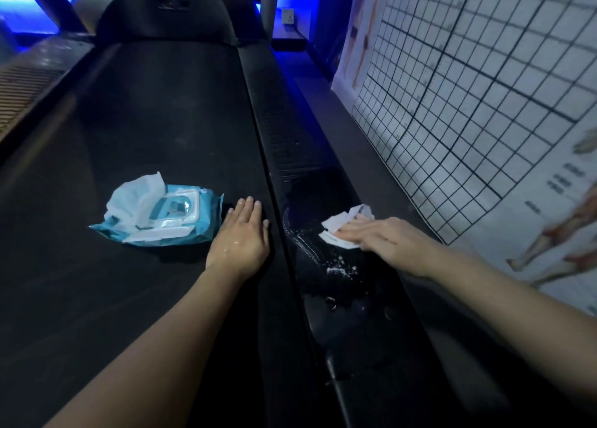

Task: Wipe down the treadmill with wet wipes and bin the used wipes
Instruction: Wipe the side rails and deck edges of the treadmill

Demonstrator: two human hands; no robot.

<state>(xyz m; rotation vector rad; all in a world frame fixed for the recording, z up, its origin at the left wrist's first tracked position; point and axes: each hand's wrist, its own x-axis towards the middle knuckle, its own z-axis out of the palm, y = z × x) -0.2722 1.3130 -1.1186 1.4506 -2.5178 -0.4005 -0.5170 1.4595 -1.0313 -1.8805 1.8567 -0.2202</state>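
wipe [334, 224] lies flat under right grip [384, 240] on wet side rail [290, 143].

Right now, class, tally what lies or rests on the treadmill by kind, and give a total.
Wet wipe pack: 1
Wet wipes: 2 (pulled-out wipe sticking out of the pack; used wipe on the side rail)
Hands: 2 (left hand flat on the belt; right hand pressing the used wipe)
Total: 5
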